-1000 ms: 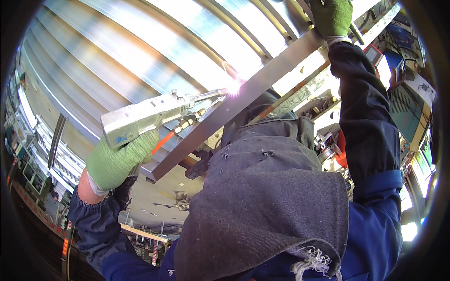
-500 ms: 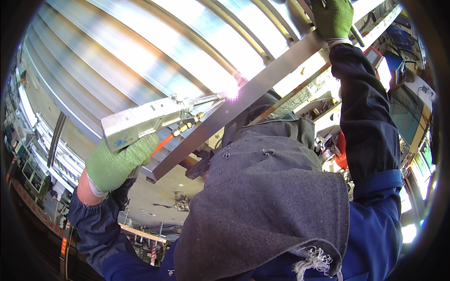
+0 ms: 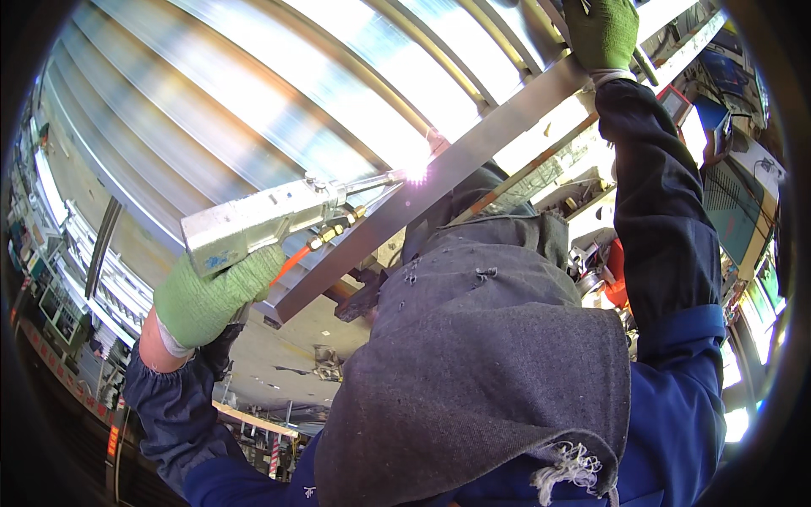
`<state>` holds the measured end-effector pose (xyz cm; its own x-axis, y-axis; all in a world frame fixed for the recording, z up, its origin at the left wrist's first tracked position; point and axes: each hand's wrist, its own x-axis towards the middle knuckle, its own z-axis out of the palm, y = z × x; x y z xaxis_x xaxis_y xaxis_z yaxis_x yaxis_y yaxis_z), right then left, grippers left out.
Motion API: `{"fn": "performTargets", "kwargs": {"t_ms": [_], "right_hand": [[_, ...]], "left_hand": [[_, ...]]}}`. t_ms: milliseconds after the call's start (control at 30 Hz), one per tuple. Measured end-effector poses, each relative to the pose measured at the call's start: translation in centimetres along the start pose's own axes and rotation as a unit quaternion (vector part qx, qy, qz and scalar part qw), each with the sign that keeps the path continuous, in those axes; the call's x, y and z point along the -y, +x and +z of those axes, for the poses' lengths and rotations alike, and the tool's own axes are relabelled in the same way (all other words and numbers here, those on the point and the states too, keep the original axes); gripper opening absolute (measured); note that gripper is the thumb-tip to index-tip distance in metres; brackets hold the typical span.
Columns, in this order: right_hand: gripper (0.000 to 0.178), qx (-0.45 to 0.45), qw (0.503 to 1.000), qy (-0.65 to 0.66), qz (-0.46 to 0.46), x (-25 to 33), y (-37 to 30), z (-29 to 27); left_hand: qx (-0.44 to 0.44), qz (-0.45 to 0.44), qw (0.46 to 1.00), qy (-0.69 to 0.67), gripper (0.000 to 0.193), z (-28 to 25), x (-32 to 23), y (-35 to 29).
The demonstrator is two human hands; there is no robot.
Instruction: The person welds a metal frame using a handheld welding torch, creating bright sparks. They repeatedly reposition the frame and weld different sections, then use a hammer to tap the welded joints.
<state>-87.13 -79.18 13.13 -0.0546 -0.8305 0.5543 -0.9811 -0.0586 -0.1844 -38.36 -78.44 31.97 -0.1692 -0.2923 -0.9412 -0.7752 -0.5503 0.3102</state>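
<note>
My left hand (image 3: 221,294), in a green knit glove, is closed around a boxy silver welding gun (image 3: 258,218). An orange hose with brass fittings (image 3: 325,233) runs along its underside. The gun's nozzle meets the near grey metal bar (image 3: 456,173) of a slatted frame, where a bright white-violet glare (image 3: 417,171) hides the joint. My right hand (image 3: 604,35), gloved the same way, is at the bar's far right end, touching the frame. Its fingers are mostly cut off by the upper edge. A short dark rod (image 3: 645,66) sticks out beside it.
The frame's parallel metal slats (image 3: 279,93) fill the upper left. A dark grey cloth (image 3: 481,363) hangs in front of my body, below the bar. At the right stands a teal and beige machine (image 3: 733,203). Stacked metal lengths (image 3: 127,296) lie at the left.
The gun's tip and the glare have shifted very slightly left along the bar. Both hands otherwise keep their places.
</note>
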Motion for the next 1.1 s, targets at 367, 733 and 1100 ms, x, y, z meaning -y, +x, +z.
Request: {"fn": "performTargets", "kwargs": {"t_ms": [367, 733, 1100], "right_hand": [[0.033, 0.015, 0.997, 0.067, 0.019, -0.2, -0.1, 0.1], [0.028, 0.045, 0.997, -0.041, 0.039, -2.0, -0.1, 1.0], [0.035, 0.046, 0.997, -0.058, 0.015, -4.1, -1.5, 2.1]], "left_hand": [[-0.01, -0.019, 1.0, 0.014, 0.038, -0.6, 1.9, -0.5], [-0.045, 0.071, 0.996, -0.006, 0.038, 1.3, 1.1, -3.6], [-0.388, -0.009, 0.895, -0.219, 0.033, 10.5, 18.5, -17.4]]}}
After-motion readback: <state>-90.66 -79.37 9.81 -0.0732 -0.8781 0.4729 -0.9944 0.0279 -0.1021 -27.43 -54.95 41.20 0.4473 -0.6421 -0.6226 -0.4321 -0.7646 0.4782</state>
